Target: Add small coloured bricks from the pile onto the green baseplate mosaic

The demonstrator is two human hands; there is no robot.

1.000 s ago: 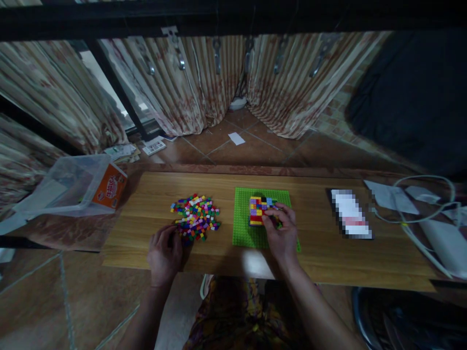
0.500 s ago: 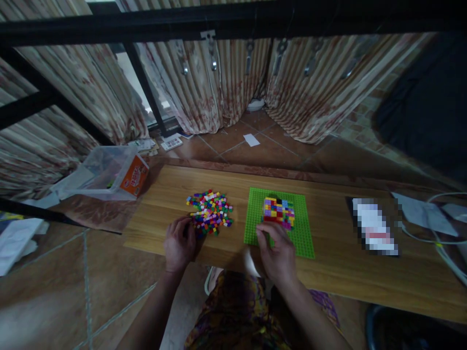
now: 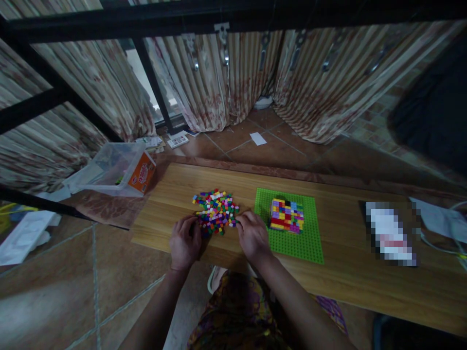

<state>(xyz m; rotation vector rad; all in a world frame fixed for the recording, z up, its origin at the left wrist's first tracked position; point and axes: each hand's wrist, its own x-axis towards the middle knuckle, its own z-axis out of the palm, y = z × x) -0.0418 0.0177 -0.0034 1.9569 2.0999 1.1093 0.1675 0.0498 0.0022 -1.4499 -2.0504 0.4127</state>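
Note:
A loose pile of small coloured building bricks [image 3: 218, 210] lies on the wooden table. My left hand [image 3: 185, 240] rests at the pile's near left edge, fingers curled together; what is between them, if anything, is hidden. At the right edge of the pile, my right hand [image 3: 252, 236] has its thumb and fingertips pinched close to the bricks, and I cannot make out what is in the pinch. To the right lies a green baseplate [image 3: 304, 250], bearing a multicoloured block of joined bricks [image 3: 286, 216]. Neither hand touches the plate.
The wooden table [image 3: 343, 272] runs across the view. A clear plastic box [image 3: 113, 170] with an orange label stands beyond its left end. On the right side lie a blurred-out flat object [image 3: 388, 233], paper [image 3: 438, 218] and white cables. Dark metal bars and curtains [image 3: 215, 92] stand behind.
My right hand has moved left from the baseplate to the right edge of the brick pile, uncovering the joined block. My left hand stays by the pile. The whole view has shifted slightly.

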